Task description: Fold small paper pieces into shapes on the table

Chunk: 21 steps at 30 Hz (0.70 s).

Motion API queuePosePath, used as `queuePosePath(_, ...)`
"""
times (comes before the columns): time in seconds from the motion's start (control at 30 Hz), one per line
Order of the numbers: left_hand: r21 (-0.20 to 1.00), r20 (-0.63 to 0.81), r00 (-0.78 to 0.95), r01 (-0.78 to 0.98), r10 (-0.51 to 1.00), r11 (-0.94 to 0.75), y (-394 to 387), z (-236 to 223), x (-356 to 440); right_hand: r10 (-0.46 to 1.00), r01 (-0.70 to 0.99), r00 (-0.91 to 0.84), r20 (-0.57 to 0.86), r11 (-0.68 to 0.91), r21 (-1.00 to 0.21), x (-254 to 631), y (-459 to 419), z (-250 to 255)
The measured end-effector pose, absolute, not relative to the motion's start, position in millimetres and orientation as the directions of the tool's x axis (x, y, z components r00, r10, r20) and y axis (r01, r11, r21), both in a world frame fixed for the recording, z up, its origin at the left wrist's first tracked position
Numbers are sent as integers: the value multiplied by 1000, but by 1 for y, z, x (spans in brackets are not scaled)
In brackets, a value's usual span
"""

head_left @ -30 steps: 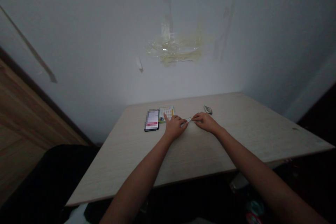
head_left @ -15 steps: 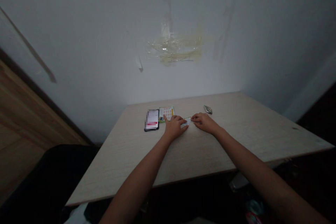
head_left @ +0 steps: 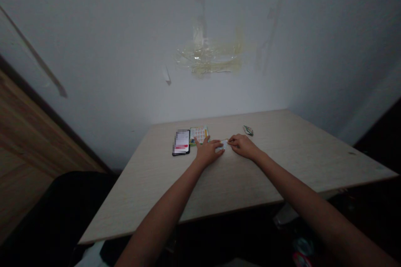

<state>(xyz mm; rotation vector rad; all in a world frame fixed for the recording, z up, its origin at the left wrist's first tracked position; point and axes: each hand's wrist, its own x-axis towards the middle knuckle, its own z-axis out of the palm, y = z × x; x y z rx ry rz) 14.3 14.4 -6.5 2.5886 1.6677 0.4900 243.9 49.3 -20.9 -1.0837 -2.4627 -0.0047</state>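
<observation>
Between my hands, a small whitish printed paper (head_left: 224,144) lies on the table. My left hand (head_left: 207,152) rests with fingers spread, its fingertips on the paper's left side. Fingers pressed together, my right hand (head_left: 244,146) pinches the paper's right edge. Part of the paper is hidden under the fingers. Just beyond my left hand is a colourful printed booklet or sheet (head_left: 199,132), partly covered by the fingers. A phone (head_left: 182,144) with a lit, partly blurred screen lies to the left of it.
A small folded printed paper (head_left: 248,130) lies beyond my right hand. The pale wooden table (head_left: 150,183) meets a wall (head_left: 125,50) with old tape on it. Dark chair-like shape (head_left: 78,200) stands at the left, beside wooden panelling (head_left: 28,137).
My left hand's fingers have spread a little, the index finger rising over the booklet. My right hand stays at the paper's edge with hardly any shift.
</observation>
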Motion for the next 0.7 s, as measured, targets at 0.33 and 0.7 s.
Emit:
queuePosePath(0.33, 150, 293, 389, 884, 873, -443, 12, -10, 16, 700, 706, -589, 403, 689, -166, 241, 48, -19)
queuePosePath(0.7, 115, 301, 410, 881, 861, -459, 10, -14, 17, 669, 678, -606, 430, 717, -159, 241, 44, -15)
